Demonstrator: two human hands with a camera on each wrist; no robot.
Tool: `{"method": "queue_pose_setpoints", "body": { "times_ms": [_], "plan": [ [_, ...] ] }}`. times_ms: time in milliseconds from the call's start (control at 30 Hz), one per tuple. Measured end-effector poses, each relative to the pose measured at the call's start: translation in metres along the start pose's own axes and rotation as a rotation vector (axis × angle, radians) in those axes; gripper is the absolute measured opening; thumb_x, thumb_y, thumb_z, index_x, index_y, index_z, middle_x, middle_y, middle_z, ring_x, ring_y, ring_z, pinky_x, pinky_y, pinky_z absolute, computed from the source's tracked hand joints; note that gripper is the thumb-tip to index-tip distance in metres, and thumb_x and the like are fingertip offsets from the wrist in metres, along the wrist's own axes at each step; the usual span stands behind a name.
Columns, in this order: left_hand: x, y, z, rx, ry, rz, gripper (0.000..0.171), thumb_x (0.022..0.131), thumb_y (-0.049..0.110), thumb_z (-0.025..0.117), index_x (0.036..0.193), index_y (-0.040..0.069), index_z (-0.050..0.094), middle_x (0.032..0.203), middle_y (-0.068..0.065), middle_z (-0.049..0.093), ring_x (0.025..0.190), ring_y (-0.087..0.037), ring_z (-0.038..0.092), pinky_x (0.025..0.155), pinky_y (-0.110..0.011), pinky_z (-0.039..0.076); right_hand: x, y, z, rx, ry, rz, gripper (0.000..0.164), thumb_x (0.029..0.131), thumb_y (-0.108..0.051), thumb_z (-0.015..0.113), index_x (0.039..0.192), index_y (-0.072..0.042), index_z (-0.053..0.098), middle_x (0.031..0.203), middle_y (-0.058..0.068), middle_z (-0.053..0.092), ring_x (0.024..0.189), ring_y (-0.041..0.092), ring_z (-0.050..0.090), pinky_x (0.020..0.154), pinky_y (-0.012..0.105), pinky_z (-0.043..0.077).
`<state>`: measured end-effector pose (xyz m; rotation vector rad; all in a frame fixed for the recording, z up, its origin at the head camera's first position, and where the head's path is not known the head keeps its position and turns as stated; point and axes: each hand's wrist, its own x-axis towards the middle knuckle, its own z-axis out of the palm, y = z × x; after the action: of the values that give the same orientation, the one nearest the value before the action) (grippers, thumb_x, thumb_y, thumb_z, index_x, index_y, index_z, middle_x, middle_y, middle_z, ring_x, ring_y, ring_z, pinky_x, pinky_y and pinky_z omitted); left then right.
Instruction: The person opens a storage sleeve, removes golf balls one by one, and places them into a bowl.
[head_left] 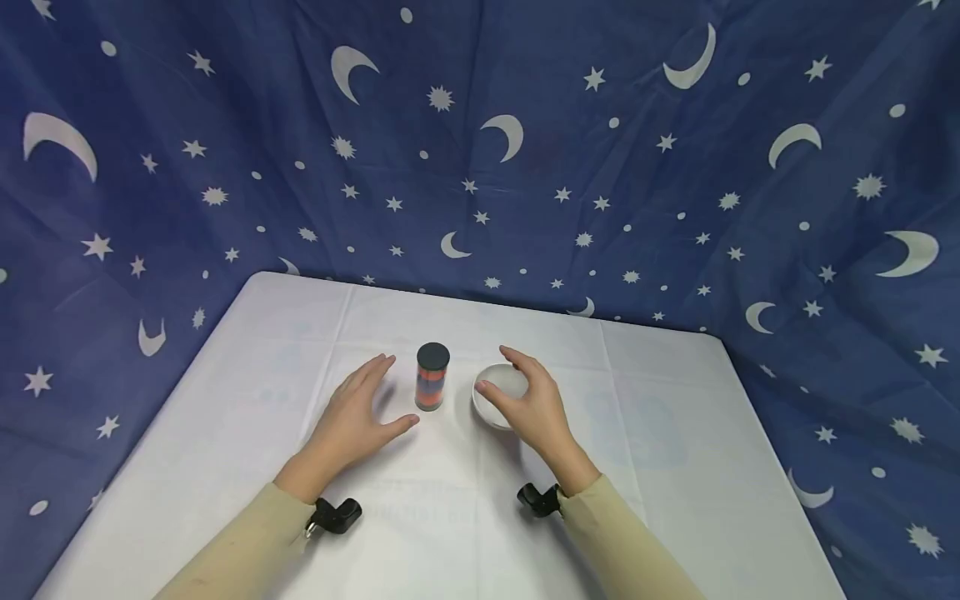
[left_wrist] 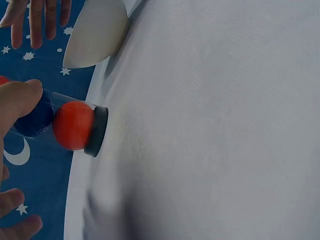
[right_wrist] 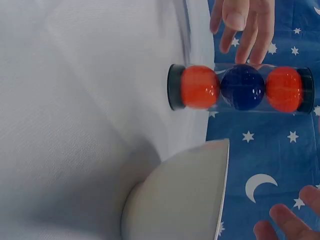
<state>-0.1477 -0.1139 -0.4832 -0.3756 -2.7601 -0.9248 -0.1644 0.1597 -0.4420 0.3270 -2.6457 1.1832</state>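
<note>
Blue cloth (head_left: 262,192) with pale moons and stars hangs behind a white-covered table (head_left: 675,467); from my distant seat I find the tube (head_left: 431,380) upright near the middle, its flat dark base apparently what keeps it steady; its clear wall holds the balls in a column, a blue ball (right_wrist: 242,87) between two red ones. Just to its right sits the bowl (head_left: 486,411), mouth up on its narrow foot. My wearer's left hand (head_left: 352,425) is spread beside the tube, thumb well away from the fingers, holding nothing; the right hand (head_left: 538,408) is likewise spread, its fingers seemingly above the bowl's rim; I cannot tell whether any fingertip touches it. Black wrist cameras (head_left: 336,516) sit inward at both cuffs, presumably so each sees its hand's work.
</note>
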Motion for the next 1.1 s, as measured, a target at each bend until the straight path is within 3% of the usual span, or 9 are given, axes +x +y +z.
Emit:
{"method": "queue_pose_setpoints", "body": {
  "times_ms": [233, 400, 733, 833, 1100],
  "plan": [
    [0.012, 0.006, 0.008, -0.115, -0.015, 0.002, 0.083, 0.067, 0.058, 0.066, 0.134, 0.017, 0.038, 0.139, -0.001, 0.031, 0.124, -0.020, 0.033, 0.097, -0.040, 0.032, 0.010, -0.011, 0.011, 0.057, -0.054, -0.052, 0.062, 0.072, -0.052, 0.065, 0.127, -0.031, 0.047, 0.123, -0.011, 0.048, 0.110, 0.014, 0.046, 0.089, 0.042, 0.040],
    [0.017, 0.008, 0.017, -0.182, -0.060, -0.012, 0.083, 0.067, 0.056, 0.067, 0.134, 0.018, 0.037, 0.135, 0.000, 0.036, 0.121, -0.019, 0.037, 0.095, -0.040, 0.035, 0.014, -0.019, 0.018, 0.057, -0.069, -0.084, 0.064, 0.071, -0.053, 0.066, 0.126, -0.026, 0.049, 0.120, -0.011, 0.051, 0.107, 0.013, 0.049, 0.086, 0.042, 0.042],
    [0.022, 0.003, 0.037, -0.328, -0.076, -0.055, 0.067, 0.072, 0.042, 0.071, 0.129, 0.024, 0.041, 0.126, 0.003, 0.047, 0.117, -0.013, 0.042, 0.095, -0.035, 0.036, 0.023, -0.031, 0.036, 0.141, -0.118, -0.132, 0.060, 0.073, -0.048, 0.067, 0.125, -0.025, 0.048, 0.115, -0.007, 0.054, 0.101, 0.008, 0.052, 0.084, 0.031, 0.044],
    [0.024, 0.003, 0.038, -0.331, -0.092, -0.064, 0.062, 0.074, 0.042, 0.069, 0.128, 0.026, 0.042, 0.125, 0.004, 0.048, 0.119, -0.015, 0.041, 0.097, -0.038, 0.034, 0.024, -0.033, 0.038, 0.150, -0.128, -0.133, 0.059, 0.073, -0.047, 0.067, 0.124, -0.025, 0.049, 0.114, -0.003, 0.056, 0.100, 0.010, 0.053, 0.083, 0.032, 0.044],
    [0.029, 0.007, 0.037, -0.320, -0.092, -0.057, 0.052, 0.075, 0.044, 0.067, 0.120, 0.026, 0.048, 0.112, 0.007, 0.053, 0.110, -0.014, 0.047, 0.092, -0.041, 0.037, 0.026, -0.032, 0.043, 0.164, -0.149, -0.145, 0.054, 0.076, -0.044, 0.066, 0.123, -0.022, 0.052, 0.109, -0.009, 0.056, 0.097, 0.014, 0.055, 0.079, 0.035, 0.047]
  ]
}}
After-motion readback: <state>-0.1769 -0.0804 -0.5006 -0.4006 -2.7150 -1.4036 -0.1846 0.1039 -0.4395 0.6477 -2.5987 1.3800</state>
